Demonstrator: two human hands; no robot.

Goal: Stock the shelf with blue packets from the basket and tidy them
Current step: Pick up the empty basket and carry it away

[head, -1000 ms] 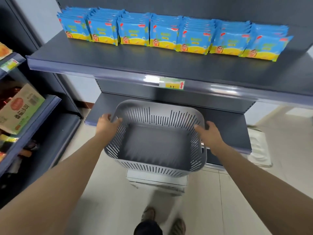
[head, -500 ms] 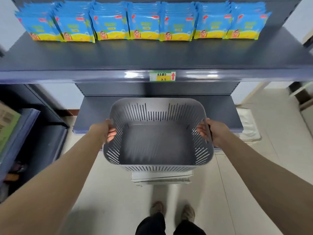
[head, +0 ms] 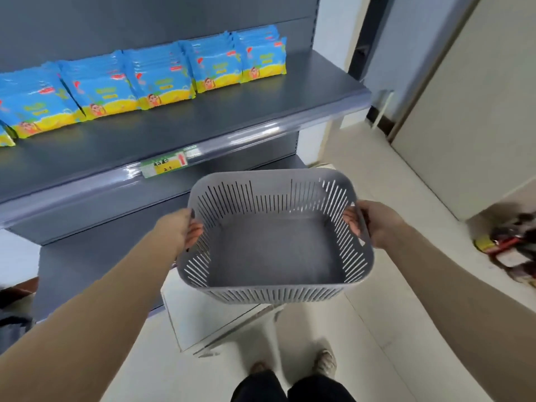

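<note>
I hold a grey slotted plastic basket (head: 307,288) in front of me, lifted above the floor. Nothing lies inside it. My left hand (head: 177,227) grips its left rim and my right hand (head: 377,224) grips its right rim. On the dark grey shelf (head: 203,123) at upper left stand several rows of blue and yellow packets (head: 162,79), upright and side by side along the back. The front half of the shelf board is bare.
A green and yellow price tag (head: 164,166) sits on the shelf's front rail. A lower shelf (head: 95,256) runs beneath. A white stand (head: 203,320) is on the floor under the basket. Assorted goods (head: 513,248) lie on the floor at right, below a beige door (head: 470,111).
The view has swung to the right, so the shelf now sits at the left and the door at right. Both hands still hold the basket, which has moved right, away from the shelf.
</note>
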